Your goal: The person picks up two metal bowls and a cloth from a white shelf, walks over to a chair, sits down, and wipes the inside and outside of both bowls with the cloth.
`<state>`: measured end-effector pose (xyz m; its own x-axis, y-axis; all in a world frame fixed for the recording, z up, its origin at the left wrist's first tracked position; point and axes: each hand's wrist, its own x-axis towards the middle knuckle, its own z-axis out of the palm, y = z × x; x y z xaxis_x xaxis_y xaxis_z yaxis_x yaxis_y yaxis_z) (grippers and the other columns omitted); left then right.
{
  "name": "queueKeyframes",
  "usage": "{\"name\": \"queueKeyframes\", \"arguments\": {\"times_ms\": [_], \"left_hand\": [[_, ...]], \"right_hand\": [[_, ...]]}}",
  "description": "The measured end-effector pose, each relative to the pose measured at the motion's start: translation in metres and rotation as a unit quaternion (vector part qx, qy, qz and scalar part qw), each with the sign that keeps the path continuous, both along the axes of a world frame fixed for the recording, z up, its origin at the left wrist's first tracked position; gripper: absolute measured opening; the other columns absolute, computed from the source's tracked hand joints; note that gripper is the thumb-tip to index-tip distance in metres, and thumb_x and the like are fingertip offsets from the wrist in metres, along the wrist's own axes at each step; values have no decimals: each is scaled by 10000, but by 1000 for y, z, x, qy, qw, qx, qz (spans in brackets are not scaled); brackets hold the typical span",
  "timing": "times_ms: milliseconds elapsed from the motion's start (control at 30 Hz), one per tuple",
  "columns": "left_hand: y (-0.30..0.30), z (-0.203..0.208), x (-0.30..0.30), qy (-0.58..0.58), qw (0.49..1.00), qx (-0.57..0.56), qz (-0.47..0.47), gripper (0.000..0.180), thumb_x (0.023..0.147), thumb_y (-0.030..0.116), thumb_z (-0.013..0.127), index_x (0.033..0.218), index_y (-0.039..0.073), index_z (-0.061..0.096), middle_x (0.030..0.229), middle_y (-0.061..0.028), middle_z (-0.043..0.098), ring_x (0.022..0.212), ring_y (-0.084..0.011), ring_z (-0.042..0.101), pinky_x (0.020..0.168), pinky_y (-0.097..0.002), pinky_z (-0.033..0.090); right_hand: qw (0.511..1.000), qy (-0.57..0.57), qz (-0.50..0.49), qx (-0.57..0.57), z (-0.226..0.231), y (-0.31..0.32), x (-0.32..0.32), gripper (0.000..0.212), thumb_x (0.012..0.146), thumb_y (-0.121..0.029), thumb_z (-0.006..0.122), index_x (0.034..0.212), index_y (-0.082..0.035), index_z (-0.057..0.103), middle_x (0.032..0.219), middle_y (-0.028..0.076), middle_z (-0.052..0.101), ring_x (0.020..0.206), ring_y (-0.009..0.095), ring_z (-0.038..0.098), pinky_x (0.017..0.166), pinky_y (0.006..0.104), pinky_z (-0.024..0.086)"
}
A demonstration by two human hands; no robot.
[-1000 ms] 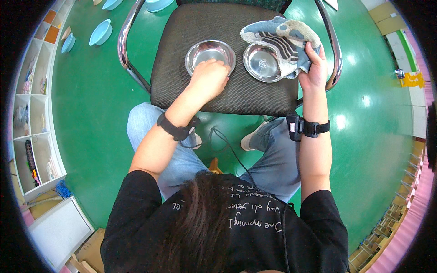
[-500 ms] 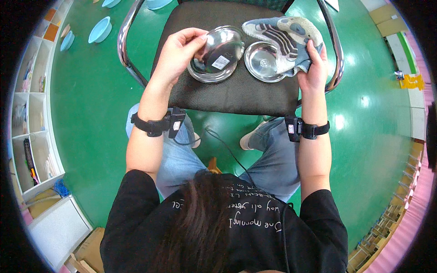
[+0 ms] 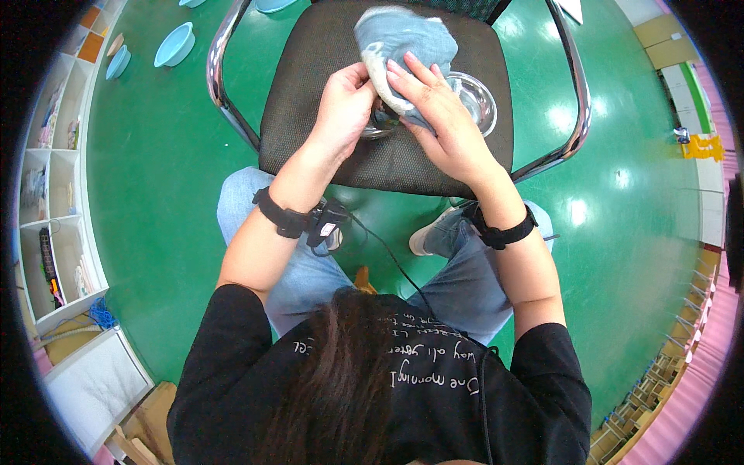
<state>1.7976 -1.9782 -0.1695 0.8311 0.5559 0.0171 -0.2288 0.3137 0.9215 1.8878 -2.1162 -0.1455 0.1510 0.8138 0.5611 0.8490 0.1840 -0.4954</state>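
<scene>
- Over the dark chair seat (image 3: 310, 77), one grey-blue cloth (image 3: 411, 39) is bunched between two hands.
- One right hand (image 3: 438, 108) grasps it, fingers outstretched across the fabric.
- One left hand (image 3: 345, 108) pinches a metal dish (image 3: 379, 124) mostly hidden behind the cloth.
- One other dish (image 3: 486, 103) sits on the seat, rightward, partly covered.
- Four blue basins (image 3: 175, 45) show on the green floor (image 3: 178, 124).

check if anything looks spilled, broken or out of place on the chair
Nothing visible looks spilled or broken. One mild oddity: a round, shiny metal dish sits on the black mesh chair seat, an unusual surface for it. The blue-grey cloth hides part of the dish.
</scene>
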Motion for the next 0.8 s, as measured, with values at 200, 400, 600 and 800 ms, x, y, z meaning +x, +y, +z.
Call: {"name": "queueKeyframes", "arguments": {"times_ms": [200, 400, 600, 800], "left_hand": [[-4, 7, 0, -35, 997, 63, 7, 177, 894, 44, 516, 1024, -26, 613, 914, -29, 639, 788, -66, 562, 713, -214, 453], [-8, 16, -6, -52, 994, 96, -12, 213, 892, 76, 567, 1079, -18, 606, 959, -34, 642, 822, -72, 559, 753, -206, 443], [-16, 25, -7, -145, 987, 72, 17, 187, 886, 59, 577, 1055, -14, 612, 953, -25, 624, 858, -80, 555, 800, -212, 448], [-22, 33, -8, -174, 961, 214, -27, 165, 862, 28, 592, 1020, -17, 605, 881, -12, 533, 817, -86, 530, 748, -206, 432]], "right_hand": [[999, 20, -15, 33, 2, 0, 5, 583, 743, 20, 605, 1294, -104, 463, 1355, 74, 456, 1324, 282, 330, 1087, 490, 222], [974, 199, -48, 101, -7, 1, 21, 503, 835, 2, 537, 1322, -50, 423, 1376, 126, 429, 1334, 259, 312, 1099, 383, 207], [868, 479, -73, 105, -24, -2, 38, 378, 951, -206, 488, 1278, -25, 438, 1170, 74, 564, 1040, 139, 550, 910, 292, 442], [639, 755, 117, 87, -21, -3, 23, 348, 972, -260, 413, 1230, -37, 479, 1166, 103, 575, 1025, 210, 581, 911, 352, 469]]}}
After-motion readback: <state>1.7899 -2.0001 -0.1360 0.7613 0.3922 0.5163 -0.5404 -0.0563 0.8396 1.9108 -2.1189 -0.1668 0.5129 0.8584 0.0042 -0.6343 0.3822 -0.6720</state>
